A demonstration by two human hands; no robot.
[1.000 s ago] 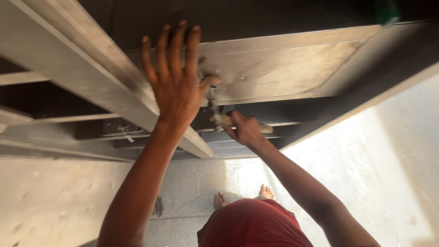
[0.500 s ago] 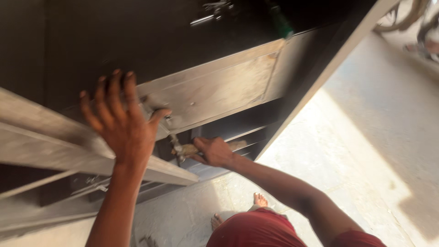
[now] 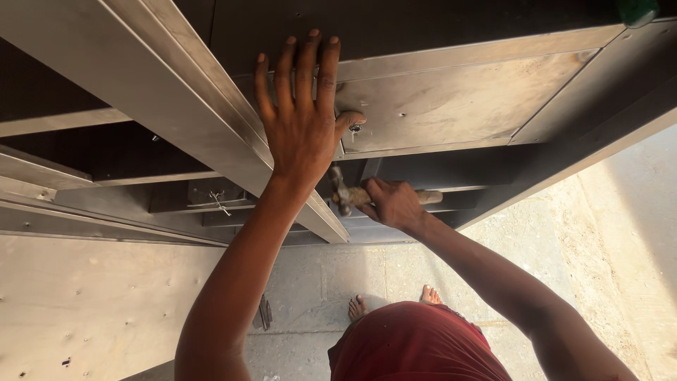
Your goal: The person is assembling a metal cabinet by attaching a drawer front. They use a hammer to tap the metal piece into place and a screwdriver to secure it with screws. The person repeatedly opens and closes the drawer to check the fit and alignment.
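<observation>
Steel frame [image 3: 162, 92]: a large welded structure of pale channel bars, running diagonally from upper left down toward centre, with dark recesses behind it.
Panel [image 3: 458, 99]: a flat grey-brown sheet set in the frame, just right of the left hand, with a small hole or fastener by the thumb.
Left hand [image 3: 303, 120]: fingers spread wide, palm pressed flat on the frame where bar meets panel.
Right hand [image 3: 395, 204]: curled tight round the hammer's handle, just below the left hand.
Hammer [image 3: 352, 194]: long axis roughly level, head pointing left beneath the left wrist; the right hand is nearer.
Hidden: handle mostly covered by fingers; what the head faces sits in shadow.
</observation>
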